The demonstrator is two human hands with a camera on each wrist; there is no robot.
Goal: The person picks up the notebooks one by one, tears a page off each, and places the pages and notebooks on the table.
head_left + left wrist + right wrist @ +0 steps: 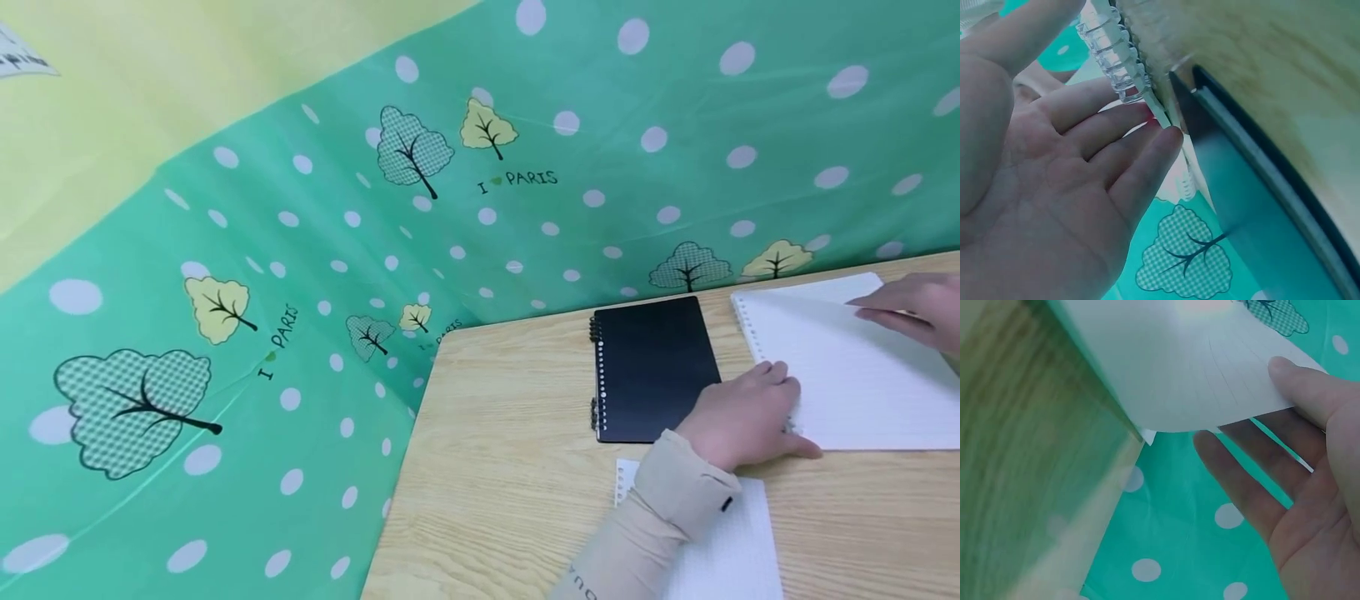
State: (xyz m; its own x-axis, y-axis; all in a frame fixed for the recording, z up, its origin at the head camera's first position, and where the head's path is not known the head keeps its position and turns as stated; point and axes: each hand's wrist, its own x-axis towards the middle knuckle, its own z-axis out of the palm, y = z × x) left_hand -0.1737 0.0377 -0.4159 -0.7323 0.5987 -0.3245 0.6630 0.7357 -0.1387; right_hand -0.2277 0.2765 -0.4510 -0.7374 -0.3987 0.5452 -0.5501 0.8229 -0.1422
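At the right of the head view, a loose-leaf notebook (pixel 862 392) lies with white pages showing. Clear plastic binder rings (pixel 1113 59) run along its left edge. My right hand (pixel 918 308) pinches a page (pixel 1210 369) between thumb and fingers, and the page's far right corner is lifted and curved. My left hand (pixel 750 417) rests at the lower part of the ringed edge, fingers extended against it, thumb pointing right along the near edge. Left of it, a black notebook (pixel 652 367) lies with the left wrist close by its near right corner.
A white sheet with punched holes (pixel 720 542) lies nearer the front, partly under the left sleeve (pixel 637 533). The wooden table (pixel 480 467) meets a green dotted cloth (pixel 465 233) along its back and left edges.
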